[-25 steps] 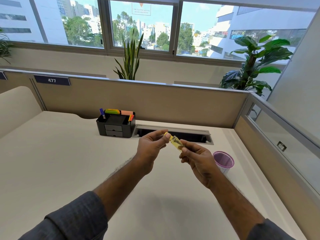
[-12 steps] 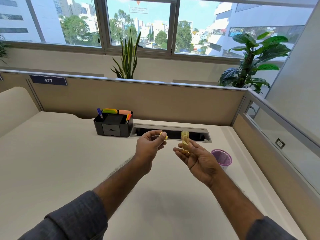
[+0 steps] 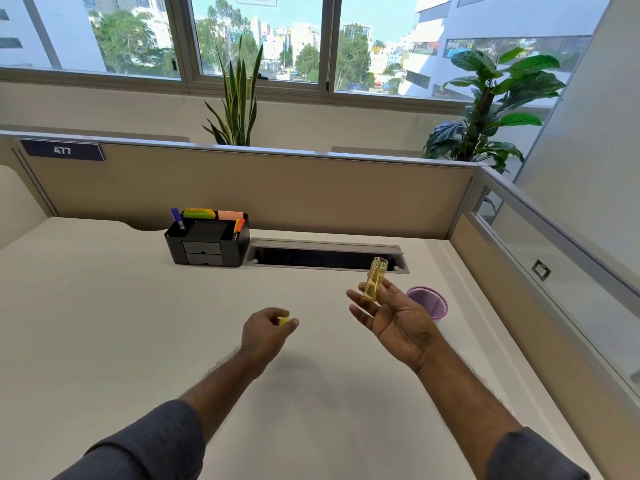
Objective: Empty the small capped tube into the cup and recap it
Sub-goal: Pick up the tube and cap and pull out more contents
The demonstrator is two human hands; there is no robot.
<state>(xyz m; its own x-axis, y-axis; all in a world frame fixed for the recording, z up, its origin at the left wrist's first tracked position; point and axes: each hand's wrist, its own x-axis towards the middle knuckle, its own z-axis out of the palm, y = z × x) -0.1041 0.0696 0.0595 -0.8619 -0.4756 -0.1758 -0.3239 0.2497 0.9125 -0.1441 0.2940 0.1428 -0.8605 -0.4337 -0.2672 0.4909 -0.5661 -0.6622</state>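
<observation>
Your right hand has its grip closed on the small tube, pinched low on the body between thumb and fingers, palm turned up and the other fingers spread loose. The tube stands nearly upright, tilted slightly, with its open mouth on top and yellow liquid inside it. It is held in the air above the surface, near the right part of the far edge.

Your left hand has its grip curled shut around the yellow cap, held at the fingertips, lower than the tube and well apart from it, over the middle of the surface.

The purple mesh cup stands on the surface just beside your right hand, towards the right edge, partly hidden behind your palm. The tube is near the cup but not over its mouth.

Along the far edge, a grey cable slot lies open behind the tube, and a black desk organiser with pens and sticky notes sits touching the slot's left end. Both of your sleeves are dark grey and pushed up the forearms.
</observation>
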